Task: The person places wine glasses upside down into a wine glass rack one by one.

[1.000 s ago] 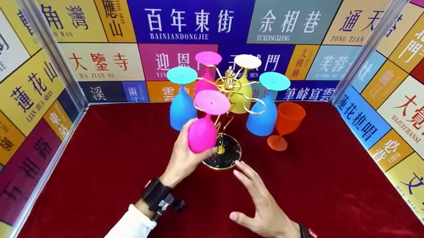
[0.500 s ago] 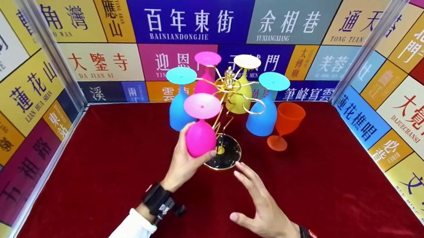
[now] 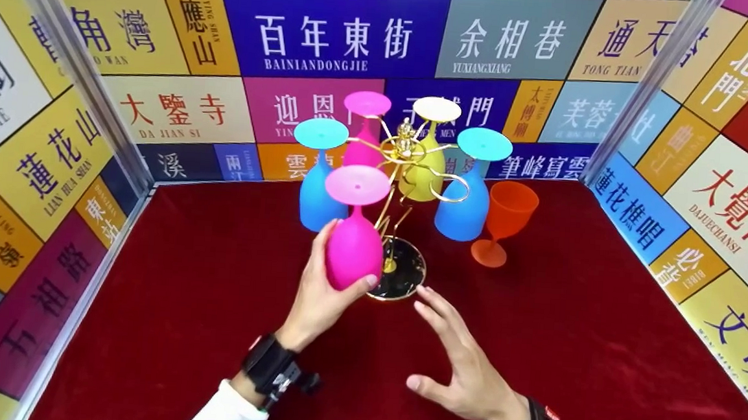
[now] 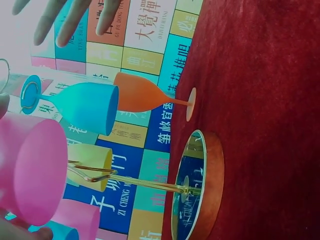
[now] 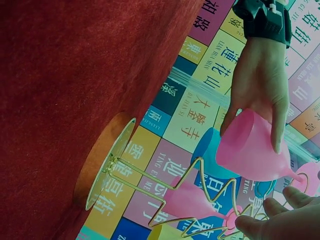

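My left hand point(image 3: 318, 301) holds a pink goblet point(image 3: 354, 251) by its bowl, upside down with the foot on top, at the front left of a gold goblet rack point(image 3: 405, 148). Whether its stem sits within a rack ring is unclear. My right hand point(image 3: 468, 371) has its fingers extended beside the rack's round black base point(image 3: 409, 274), holding nothing. Hanging inverted on the rack are two blue goblets point(image 3: 318, 197) point(image 3: 465, 209), another pink goblet point(image 3: 362, 145) and a yellow goblet point(image 3: 425, 171). A curled ring point(image 3: 451, 190) at the front right carries no goblet.
An orange goblet point(image 3: 509, 212) stands upright on the dark red cloth point(image 3: 213, 291), just right of the rack. Walls of colourful sign panels point(image 3: 333, 32) enclose the back and both sides, with metal posts point(image 3: 119, 123) at the corners.
The held pink goblet has shifted slightly left and down, towards me, with my left hand. My right hand and the rack have stayed nearly still.
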Motion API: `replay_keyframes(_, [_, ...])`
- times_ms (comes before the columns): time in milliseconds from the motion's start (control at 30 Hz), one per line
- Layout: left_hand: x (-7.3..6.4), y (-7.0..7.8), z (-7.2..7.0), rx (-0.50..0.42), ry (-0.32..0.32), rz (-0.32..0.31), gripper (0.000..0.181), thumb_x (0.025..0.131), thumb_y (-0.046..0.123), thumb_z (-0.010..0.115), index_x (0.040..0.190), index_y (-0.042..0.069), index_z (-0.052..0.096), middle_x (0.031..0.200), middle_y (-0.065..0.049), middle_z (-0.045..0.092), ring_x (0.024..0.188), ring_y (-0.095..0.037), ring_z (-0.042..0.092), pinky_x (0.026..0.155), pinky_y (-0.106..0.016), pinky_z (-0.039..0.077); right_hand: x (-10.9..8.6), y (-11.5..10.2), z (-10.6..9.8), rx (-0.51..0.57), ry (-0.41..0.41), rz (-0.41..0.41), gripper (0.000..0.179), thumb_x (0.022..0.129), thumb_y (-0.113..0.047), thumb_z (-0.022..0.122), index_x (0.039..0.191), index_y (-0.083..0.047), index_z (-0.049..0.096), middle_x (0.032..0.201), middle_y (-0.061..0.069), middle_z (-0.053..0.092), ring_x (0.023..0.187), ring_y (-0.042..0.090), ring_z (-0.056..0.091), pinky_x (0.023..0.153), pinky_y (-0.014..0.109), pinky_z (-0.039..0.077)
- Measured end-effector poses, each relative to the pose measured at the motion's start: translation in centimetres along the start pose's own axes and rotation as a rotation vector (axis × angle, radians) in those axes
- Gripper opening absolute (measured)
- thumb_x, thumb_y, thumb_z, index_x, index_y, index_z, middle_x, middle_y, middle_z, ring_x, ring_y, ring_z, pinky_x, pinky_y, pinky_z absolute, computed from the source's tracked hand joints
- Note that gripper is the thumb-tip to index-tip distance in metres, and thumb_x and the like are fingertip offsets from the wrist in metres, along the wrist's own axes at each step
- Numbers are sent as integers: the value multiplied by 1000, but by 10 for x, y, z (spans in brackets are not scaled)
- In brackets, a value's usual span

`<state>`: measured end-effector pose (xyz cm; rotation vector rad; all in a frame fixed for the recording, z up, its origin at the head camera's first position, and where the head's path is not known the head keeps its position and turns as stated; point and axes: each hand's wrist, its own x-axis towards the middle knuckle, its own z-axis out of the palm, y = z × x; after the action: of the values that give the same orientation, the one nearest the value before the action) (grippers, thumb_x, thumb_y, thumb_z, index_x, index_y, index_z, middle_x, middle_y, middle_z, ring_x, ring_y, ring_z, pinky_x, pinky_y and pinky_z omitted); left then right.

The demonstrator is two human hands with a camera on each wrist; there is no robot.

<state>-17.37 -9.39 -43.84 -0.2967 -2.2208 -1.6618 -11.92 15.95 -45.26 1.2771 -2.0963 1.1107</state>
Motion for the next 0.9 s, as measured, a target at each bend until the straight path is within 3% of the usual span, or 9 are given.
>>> replay_keyframes(167, [-9,6,-7,34,16,81,100,78,37,82,156,33,19,157,3,33,137,-20,46,103,-48,48,-1,0,0,5,2,11,86,90,-55,62,143,8,39,151,30,35,145,36,31,121,26,24])
replay_keyframes(367, [-27,19,-13,85,59,241,98,80,31,80,157,16,21,163,0,21,148,-22,29,117,-52,32,3,0,-2,16,11,-13,86,90,-55,62,143,10,38,150,33,34,145,38,31,122,27,23])
replay_keyframes(500, [-44,34,-12,115,57,361,91,81,31,77,153,3,27,165,-10,16,150,-28,24,116,-57,30,9,-3,-6,24,16,-44,85,91,-53,62,143,10,38,150,34,33,145,40,30,123,30,23])
replay_keyframes(633, [-59,48,-11,141,19,491,85,86,38,72,149,-3,31,161,-22,21,149,-35,25,120,-48,29,10,-5,-9,25,11,-54,84,91,-52,63,144,9,37,151,33,33,145,39,30,122,32,24])
replay_keyframes(733, [-68,55,-12,218,-4,559,82,88,44,68,147,-3,36,158,-22,28,147,-39,26,123,-41,24,10,-6,-11,20,9,-54,84,91,-52,63,144,9,37,151,32,33,145,40,30,122,32,24])
replay_keyframes(900, [-81,57,-14,456,-31,593,79,89,53,62,149,8,40,157,-17,34,145,-43,30,123,-50,17,9,-8,-12,12,6,-64,84,91,-52,63,144,8,38,150,33,34,144,41,30,123,32,23])
